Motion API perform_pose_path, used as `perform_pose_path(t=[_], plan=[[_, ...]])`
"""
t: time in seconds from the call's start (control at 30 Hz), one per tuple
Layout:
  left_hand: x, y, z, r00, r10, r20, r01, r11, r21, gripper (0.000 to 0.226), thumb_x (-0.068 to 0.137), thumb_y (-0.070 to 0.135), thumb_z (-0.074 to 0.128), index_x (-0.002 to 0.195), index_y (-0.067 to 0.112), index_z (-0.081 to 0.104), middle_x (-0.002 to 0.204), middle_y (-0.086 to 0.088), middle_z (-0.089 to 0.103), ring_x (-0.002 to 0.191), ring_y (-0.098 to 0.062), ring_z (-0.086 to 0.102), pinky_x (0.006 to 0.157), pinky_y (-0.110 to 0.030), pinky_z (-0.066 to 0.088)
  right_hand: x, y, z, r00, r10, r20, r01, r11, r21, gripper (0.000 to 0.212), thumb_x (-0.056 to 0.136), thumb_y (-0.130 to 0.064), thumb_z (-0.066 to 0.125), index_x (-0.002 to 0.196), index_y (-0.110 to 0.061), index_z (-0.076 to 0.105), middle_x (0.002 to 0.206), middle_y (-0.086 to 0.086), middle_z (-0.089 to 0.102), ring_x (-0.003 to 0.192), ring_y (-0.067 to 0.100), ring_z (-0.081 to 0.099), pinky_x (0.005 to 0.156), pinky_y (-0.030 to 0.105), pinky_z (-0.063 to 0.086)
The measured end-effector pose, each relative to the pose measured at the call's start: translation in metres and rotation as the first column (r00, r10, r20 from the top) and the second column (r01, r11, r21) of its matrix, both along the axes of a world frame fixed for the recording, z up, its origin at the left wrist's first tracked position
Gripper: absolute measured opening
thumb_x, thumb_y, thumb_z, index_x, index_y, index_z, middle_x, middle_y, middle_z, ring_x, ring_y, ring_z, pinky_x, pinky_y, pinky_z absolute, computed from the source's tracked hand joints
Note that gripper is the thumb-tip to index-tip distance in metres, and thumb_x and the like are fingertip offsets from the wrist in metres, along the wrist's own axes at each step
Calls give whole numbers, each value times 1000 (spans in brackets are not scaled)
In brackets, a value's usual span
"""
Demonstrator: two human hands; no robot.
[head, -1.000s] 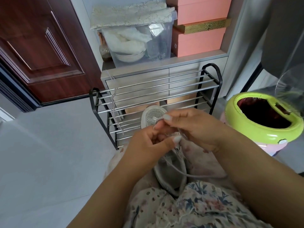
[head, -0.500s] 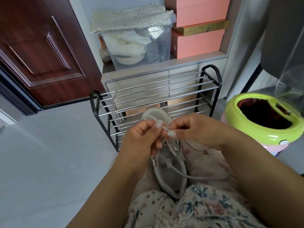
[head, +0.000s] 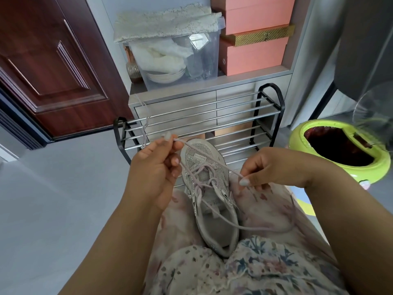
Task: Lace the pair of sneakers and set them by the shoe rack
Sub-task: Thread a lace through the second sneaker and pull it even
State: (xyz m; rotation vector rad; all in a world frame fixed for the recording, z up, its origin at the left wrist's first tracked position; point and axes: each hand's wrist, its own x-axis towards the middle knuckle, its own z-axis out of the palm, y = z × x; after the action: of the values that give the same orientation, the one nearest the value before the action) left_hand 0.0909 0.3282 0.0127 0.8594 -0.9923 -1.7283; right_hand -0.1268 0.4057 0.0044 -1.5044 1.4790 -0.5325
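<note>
A pale grey mesh sneaker (head: 209, 201) lies on my lap, toe pointing away from me, with a pale pink lace (head: 214, 158) threaded through its lower eyelets. My left hand (head: 156, 167) is left of the toe and pinches one lace end, held up and taut. To the right of the shoe, my right hand (head: 270, 170) pinches the same lace strand. A slack length of lace (head: 251, 227) loops across the shoe's opening onto my right thigh. Straight ahead on the floor stands the black and chrome shoe rack (head: 204, 122). Only one sneaker is in view.
Another loose lace (head: 144, 120) hangs over the rack's left end. A green bin (head: 340, 150) stands at the right, a dark wooden door (head: 53, 67) at the left. Behind the rack a cabinet carries a clear storage box (head: 180, 54) and pink boxes (head: 253, 37).
My hands were close together over the shoe's toe. They have drawn apart, the left up and to the left, the right to the right, pulling the lace out taut.
</note>
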Motion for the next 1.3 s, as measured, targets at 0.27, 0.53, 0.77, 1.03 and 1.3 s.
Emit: perform_pose_path(t=[0.27, 0.53, 0.77, 1.03, 1.3], plan=[[-5, 34, -9, 693, -124, 710, 226, 973, -51, 16, 87, 16, 65, 76, 6, 72, 59, -4, 70, 32, -10, 41, 36, -15, 30, 15, -9, -12, 817, -243, 523, 301, 953, -28, 18, 66, -10, 71, 79, 2, 66, 72, 20, 67, 59, 20, 67, 56, 25, 56], [-16, 56, -36, 604, -230, 764, 314, 949, 37, 24, 91, 30, 62, 77, 13, 69, 53, -8, 67, 29, -13, 47, 33, -15, 34, 33, -7, -17, 905, -212, 370, 297, 935, -191, 22, 68, 12, 75, 74, -5, 63, 73, 11, 68, 71, 21, 65, 73, 35, 57], [-16, 55, -46, 818, -316, 481, 251, 948, 197, 8, 91, 3, 59, 89, 4, 67, 51, -6, 61, 38, -9, 56, 33, -16, 40, 36, -7, -20, 959, -209, 192, 250, 941, -227, 20, 70, 7, 75, 74, -9, 64, 69, 4, 66, 61, 9, 63, 63, 24, 54], [-14, 53, -49, 834, -336, 437, 264, 939, 218, 10, 91, 2, 58, 91, 3, 67, 55, -5, 63, 38, -10, 57, 33, -17, 41, 39, -9, -22, 982, -187, -15, 176, 947, -269, 17, 69, -1, 76, 73, -15, 66, 72, 1, 70, 65, 11, 65, 65, 31, 55], [-12, 55, -46, 782, -336, 526, 328, 938, 112, 9, 93, 10, 58, 93, 4, 66, 63, -2, 69, 42, -11, 58, 37, -19, 44, 39, -10, -24, 992, -124, -30, 113, 963, -243, 13, 71, -11, 79, 75, -18, 69, 72, -6, 69, 65, 1, 62, 62, 18, 50]])
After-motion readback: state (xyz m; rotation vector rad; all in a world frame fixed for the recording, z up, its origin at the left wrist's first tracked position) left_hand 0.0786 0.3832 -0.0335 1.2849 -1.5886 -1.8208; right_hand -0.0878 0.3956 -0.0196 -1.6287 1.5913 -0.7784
